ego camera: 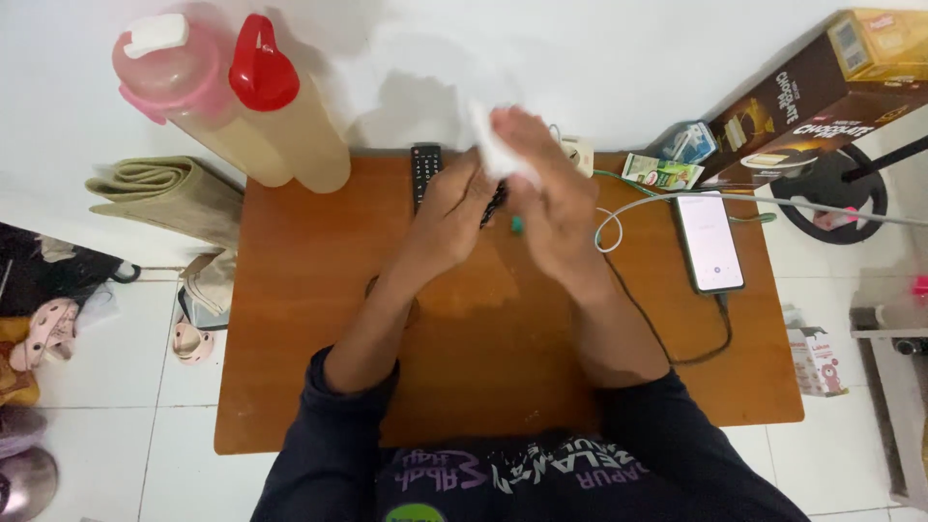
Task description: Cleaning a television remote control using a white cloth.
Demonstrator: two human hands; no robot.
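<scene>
We see both hands raised together over the far middle of the wooden bench (319, 319), close to the white wall. The right hand (551, 198) is blurred, its fingers closed around a small white piece (495, 150) that looks like tissue or paper, which sticks up above the fingertips and toward the wall. The left hand (452, 208) presses against the right one from the side, fingers curled and touching the lower edge of the white piece; we cannot tell whether it grips the piece or only steadies it. A small green thing (517, 224) shows just below the right hand, too small to make out. Directly beneath the hands lies a black remote control (425, 166), partly hidden by the left hand. Right of the hands, a white cable (619, 215) loops on the bench, and beyond it a smartphone (709, 242) lies face up with a dark cable (677, 353) running from its near end. Behind the phone sit a small green and white packet (661, 172) and a long brown carton (822, 92) leaning toward the wall. At the far left corner stand two tall beige bottles, one with a pink lid (179, 82), one with a red lid (280, 97), touching each other.
</scene>
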